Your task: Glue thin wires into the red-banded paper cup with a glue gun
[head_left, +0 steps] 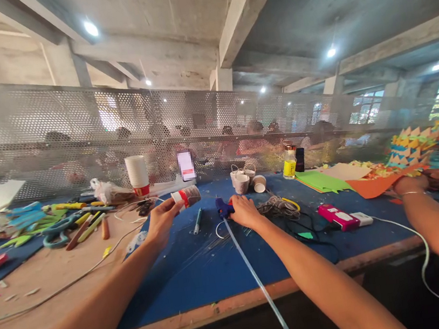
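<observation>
My left hand (164, 218) grips a paper cup (189, 195) by its red-banded end; the cup lies sideways above the blue mat (171, 285), and its other part looks wrapped in grey cord. My right hand (244, 211) is closed round a blue glue gun (223, 207). A long clear glue stick (255, 276) runs from the gun back past the table's front edge. Between the hands a teal pen-like tool (198, 221) rests on the mat. Just beyond the gun stand several small cord-wrapped cups (241, 182), one of them tipped over.
Stacked paper cups (136, 173) and a phone (186, 165) stand by the perforated metal screen. Scissors (59, 230) and several tools lie left. Right are tangled cord (278, 208), a pink power strip (338, 217), a yellow bottle (289, 163), coloured paper (323, 180) and another person's hands (410, 185).
</observation>
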{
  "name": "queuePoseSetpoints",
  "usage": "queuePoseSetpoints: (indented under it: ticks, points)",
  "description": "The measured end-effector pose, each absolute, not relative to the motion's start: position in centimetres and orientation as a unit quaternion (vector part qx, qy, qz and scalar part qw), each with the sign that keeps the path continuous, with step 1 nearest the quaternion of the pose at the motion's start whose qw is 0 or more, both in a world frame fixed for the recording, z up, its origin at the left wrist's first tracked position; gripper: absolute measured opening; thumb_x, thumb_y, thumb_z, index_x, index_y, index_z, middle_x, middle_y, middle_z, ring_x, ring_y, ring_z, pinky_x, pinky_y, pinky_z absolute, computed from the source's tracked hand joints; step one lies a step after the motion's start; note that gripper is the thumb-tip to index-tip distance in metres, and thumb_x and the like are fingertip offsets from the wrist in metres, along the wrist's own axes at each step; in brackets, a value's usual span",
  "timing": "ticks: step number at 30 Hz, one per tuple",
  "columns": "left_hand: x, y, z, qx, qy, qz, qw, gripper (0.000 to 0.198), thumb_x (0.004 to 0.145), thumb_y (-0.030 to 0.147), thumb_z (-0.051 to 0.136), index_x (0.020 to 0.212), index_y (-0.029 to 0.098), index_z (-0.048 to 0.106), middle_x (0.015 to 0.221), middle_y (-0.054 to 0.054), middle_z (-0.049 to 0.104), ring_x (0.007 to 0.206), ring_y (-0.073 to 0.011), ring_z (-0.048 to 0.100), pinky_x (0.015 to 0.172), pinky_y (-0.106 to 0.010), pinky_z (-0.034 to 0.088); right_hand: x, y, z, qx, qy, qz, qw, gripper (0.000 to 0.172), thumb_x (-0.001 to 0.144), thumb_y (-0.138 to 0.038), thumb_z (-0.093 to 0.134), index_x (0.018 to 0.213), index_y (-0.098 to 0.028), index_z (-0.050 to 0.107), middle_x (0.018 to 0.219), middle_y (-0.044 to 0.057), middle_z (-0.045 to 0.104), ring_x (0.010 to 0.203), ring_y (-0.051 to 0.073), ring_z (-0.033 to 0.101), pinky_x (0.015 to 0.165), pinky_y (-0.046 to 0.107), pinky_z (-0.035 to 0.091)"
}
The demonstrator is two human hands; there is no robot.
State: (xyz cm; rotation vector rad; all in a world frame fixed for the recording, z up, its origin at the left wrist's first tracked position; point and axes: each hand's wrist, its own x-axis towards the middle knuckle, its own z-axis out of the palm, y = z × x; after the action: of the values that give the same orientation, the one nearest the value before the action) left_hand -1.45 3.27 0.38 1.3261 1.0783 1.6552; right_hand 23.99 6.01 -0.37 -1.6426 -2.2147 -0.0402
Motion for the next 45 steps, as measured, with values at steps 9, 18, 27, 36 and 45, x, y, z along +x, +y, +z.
queuePoseSetpoints:
  ticks: [9, 18, 27, 36, 45]
  points:
    - [-0.2, 2.8, 0.4, 0.541, 0.336, 0.608, 0.473, 0.049, 0.067, 0.046, 0.081, 0.103, 0.014, 0.075, 0.099, -0.012, 0.076, 0.088, -0.0233, 0.069, 0.087, -0.035, 0.05, 24.6, 6.4, -0.2, -0.566, -0.801, 0.016, 0.195, 0.046, 0.074, -0.028, 0.064, 0.119, -0.019, 0.056, 0.126, 0.014, 0.055, 0.121, 0.032, 0.048, 0.094, 0.046, 0.04]
    - [0.6, 1.6, 0.7, 0.593, 0.336, 0.576, 0.451, 0.042, 0.074, 0.044, 0.075, 0.106, 0.016, 0.075, 0.1, -0.01, 0.076, 0.095, -0.026, 0.068, 0.091, -0.037, 0.048, 22.0, 5.5, 1.0, -0.367, -0.769, 0.362, 0.378, 0.043, 0.079, -0.011, 0.053, 0.121, -0.018, 0.047, 0.113, 0.008, 0.067, 0.062, 0.011, 0.066, 0.062, 0.027, 0.053]
    - [0.6, 1.5, 0.7, 0.612, 0.369, 0.564, 0.413, 0.041, 0.075, 0.045, 0.074, 0.105, 0.018, 0.076, 0.097, -0.007, 0.077, 0.091, -0.0252, 0.067, 0.085, -0.033, 0.047, 22.8, 5.3, 1.9, -0.377, -0.799, 0.248, 0.397, 0.024, 0.084, -0.039, 0.065, 0.095, -0.017, 0.064, 0.079, 0.0, 0.068, 0.074, 0.014, 0.065, 0.069, 0.024, 0.049]
    - [0.9, 1.2, 0.7, 0.609, 0.365, 0.552, 0.437, 0.037, 0.074, 0.044, 0.074, 0.103, 0.019, 0.076, 0.094, -0.007, 0.077, 0.085, -0.0248, 0.068, 0.08, -0.034, 0.049, 22.6, 4.5, 2.8, -0.379, -0.79, 0.088, 0.474, 0.033, 0.09, -0.047, 0.058, 0.077, -0.018, 0.067, 0.077, 0.0, 0.055, 0.066, 0.011, 0.05, 0.067, 0.023, 0.042]
    - [1.5, 0.2, 1.4, 0.645, 0.375, 0.495, 0.446, 0.034, 0.076, 0.041, 0.072, 0.1, 0.017, 0.076, 0.095, -0.008, 0.076, 0.087, -0.025, 0.068, 0.087, -0.035, 0.047, 22.3, 3.7, 3.1, -0.348, -0.792, 0.048, 0.499, 0.018, 0.09, -0.038, 0.062, 0.087, -0.021, 0.068, 0.083, 0.001, 0.055, 0.073, 0.013, 0.052, 0.076, 0.024, 0.045]
